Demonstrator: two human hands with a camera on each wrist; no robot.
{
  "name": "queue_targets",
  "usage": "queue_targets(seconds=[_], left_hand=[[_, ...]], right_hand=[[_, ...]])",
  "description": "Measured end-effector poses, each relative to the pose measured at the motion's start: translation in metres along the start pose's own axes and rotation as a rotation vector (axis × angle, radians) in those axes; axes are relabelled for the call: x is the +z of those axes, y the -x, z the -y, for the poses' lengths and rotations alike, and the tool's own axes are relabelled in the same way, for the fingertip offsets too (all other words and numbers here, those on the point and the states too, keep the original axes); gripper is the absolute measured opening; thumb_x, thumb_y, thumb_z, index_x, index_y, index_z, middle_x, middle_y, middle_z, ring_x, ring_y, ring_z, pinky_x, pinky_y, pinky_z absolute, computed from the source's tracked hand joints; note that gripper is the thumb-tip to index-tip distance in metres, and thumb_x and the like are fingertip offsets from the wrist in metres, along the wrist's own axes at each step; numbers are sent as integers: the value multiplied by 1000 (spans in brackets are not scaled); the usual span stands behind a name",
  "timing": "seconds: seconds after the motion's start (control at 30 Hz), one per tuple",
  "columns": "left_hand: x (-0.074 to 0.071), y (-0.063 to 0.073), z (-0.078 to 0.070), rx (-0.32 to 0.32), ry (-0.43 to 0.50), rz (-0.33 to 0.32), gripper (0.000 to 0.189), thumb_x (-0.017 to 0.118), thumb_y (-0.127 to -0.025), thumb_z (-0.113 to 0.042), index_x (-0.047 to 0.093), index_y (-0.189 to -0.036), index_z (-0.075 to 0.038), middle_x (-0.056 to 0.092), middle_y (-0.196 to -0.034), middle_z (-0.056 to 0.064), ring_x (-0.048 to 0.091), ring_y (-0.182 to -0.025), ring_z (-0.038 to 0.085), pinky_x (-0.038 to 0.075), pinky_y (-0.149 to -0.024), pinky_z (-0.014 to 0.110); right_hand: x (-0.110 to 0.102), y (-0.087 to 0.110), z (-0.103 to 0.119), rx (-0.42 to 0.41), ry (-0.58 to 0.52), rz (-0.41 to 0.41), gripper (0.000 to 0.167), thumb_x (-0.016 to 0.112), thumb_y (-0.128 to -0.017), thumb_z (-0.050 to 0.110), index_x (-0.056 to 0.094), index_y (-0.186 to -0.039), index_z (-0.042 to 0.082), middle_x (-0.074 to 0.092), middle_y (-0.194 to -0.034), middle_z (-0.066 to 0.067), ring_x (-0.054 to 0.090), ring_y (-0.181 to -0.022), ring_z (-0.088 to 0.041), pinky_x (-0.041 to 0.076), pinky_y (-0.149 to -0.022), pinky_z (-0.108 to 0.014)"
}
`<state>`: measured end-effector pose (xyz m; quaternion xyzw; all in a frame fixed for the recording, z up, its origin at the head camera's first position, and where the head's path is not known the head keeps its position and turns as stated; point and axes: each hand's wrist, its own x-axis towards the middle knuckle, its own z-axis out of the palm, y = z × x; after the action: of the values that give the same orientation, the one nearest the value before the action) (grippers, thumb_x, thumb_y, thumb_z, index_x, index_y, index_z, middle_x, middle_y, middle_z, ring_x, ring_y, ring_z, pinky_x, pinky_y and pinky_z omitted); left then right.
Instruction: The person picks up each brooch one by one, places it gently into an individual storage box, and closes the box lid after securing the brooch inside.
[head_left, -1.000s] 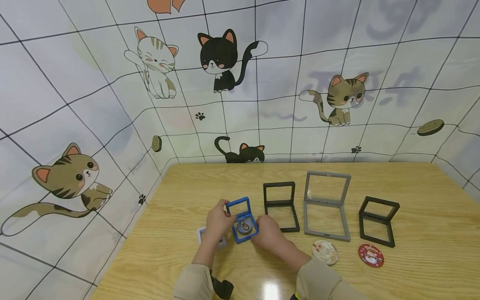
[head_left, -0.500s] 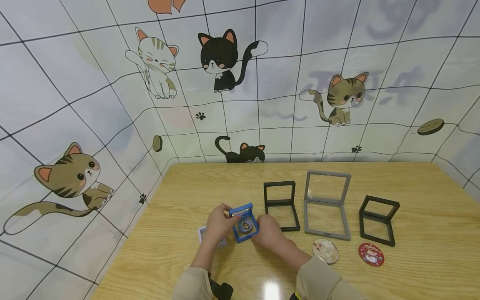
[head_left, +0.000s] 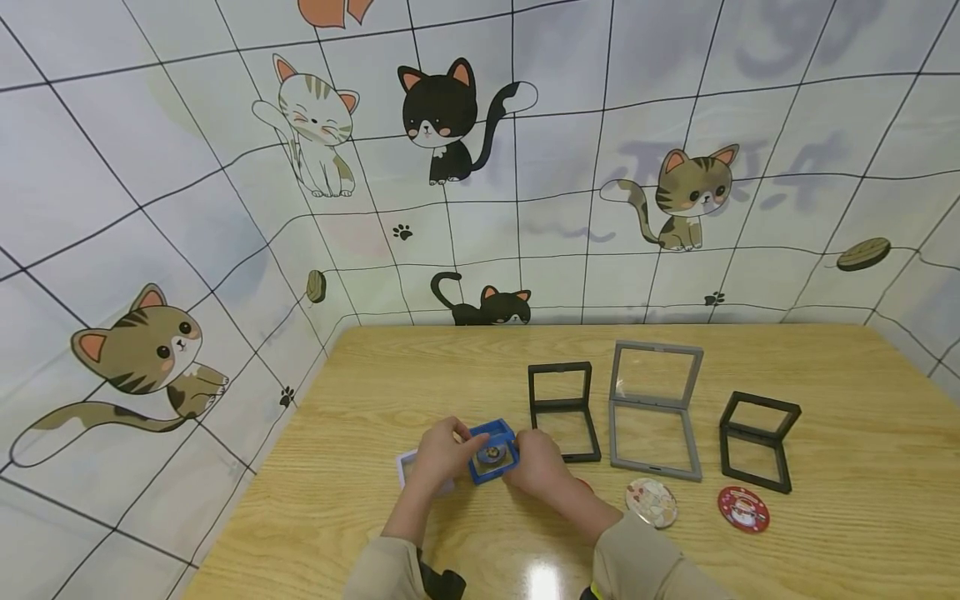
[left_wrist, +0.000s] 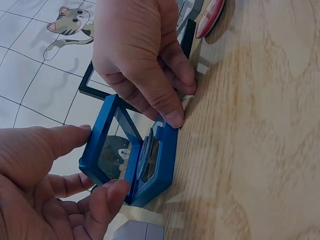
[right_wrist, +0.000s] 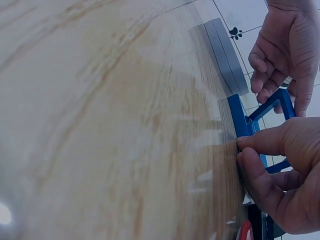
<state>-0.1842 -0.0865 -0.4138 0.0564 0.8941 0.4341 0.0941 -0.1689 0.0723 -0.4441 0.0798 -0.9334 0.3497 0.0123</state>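
A small blue hinged display frame (head_left: 493, 475) stands part-folded on the table, its lid tilted over the base. Inside the base sits a round picture badge (left_wrist: 145, 156). My left hand (head_left: 438, 454) holds the lid (left_wrist: 102, 122), with the thumb on its outer edge and fingers near the hinge side. From the other side my right hand (head_left: 538, 462) pinches the rim of the base between thumb and fingertip, as the right wrist view shows. Clear film spans the lid's opening.
A pale closed frame (head_left: 406, 468) lies partly under my left hand. To the right stand a black frame (head_left: 564, 407), a grey frame (head_left: 652, 404) and a smaller black frame (head_left: 753, 437), all opened. A cream badge (head_left: 651, 502) and a red badge (head_left: 743, 509) lie before them.
The blue frame's lid has swung from upright down toward the base, my left hand moving with it. My right hand keeps its place at the base's rim.
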Motion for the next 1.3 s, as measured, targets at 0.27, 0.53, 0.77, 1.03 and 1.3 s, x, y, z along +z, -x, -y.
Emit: queue_targets(seconds=[0.27,0.53,0.77,1.03,1.3], left_hand=[[1,3,-1,-17,-5,23,41,66,-81,-30,51,-99,3,58,-63,8,53,-46,16,37,-41,21],[5,7,-7,-27,-68,36,62,69,-78,-28,45,-117,14,59,-84,16,56,-53,15,45,-45,25],[10,5,-7,-6,-161,28,50,73,-75,-22,52,-105,12,56,-77,13,54,-63,20,46,-49,29],[14,1,-7,33,-306,-5,46,76,-71,-23,55,-95,10,55,-73,12,51,-64,21,45,-54,31],[13,1,-14,57,-366,-15,40,79,-66,-22,57,-82,7,53,-66,8,47,-58,18,40,-50,29]], right_hand=[[1,0,0,13,14,1,25,76,-59,3,55,-71,-1,48,-63,-2,43,-57,-15,36,-49,-27],[0,1,0,0,24,-10,21,73,-57,2,57,-70,-1,49,-62,-1,42,-57,-15,36,-49,-27],[1,0,0,6,30,-13,18,72,-59,2,55,-66,2,46,-60,0,40,-56,-14,33,-48,-25],[2,-1,-2,4,41,-15,19,72,-58,3,54,-65,3,45,-60,0,39,-56,-13,32,-48,-25],[2,0,-2,0,22,-14,19,72,-59,3,53,-62,4,44,-58,1,38,-54,-13,31,-46,-23]])
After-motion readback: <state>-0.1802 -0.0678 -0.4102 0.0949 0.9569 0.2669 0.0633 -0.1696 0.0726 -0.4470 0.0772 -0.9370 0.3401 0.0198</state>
